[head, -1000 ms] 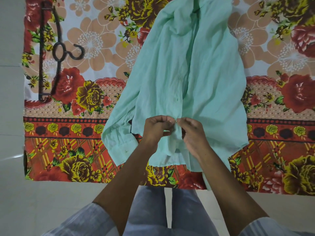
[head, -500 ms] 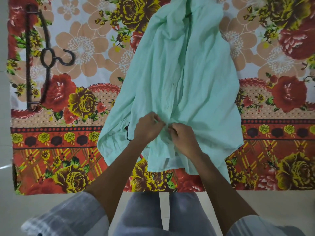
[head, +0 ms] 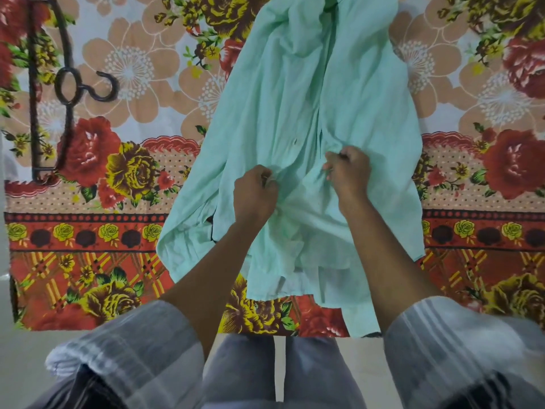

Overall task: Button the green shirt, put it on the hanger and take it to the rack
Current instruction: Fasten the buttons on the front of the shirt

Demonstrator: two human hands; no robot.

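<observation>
The pale green shirt (head: 309, 107) lies front up on a flowered sheet, collar far from me, hem toward me. My left hand (head: 255, 193) pinches a fold of the shirt's lower front left of the placket. To the right of the placket, my right hand (head: 348, 169) grips the fabric in a closed fist. The two hands are apart, with stretched cloth between them. A dark hanger (head: 63, 87) lies on the sheet at the far left, hook pointing right.
The red, yellow and peach flowered sheet (head: 472, 231) covers the surface, with its front edge just past my knees. Pale floor (head: 17, 364) shows at the left and below. My grey trousers and striped sleeves fill the bottom of the view.
My hands were close together at the placket; now they have pulled apart, the right one moving up and right. The view has shifted closer to the shirt.
</observation>
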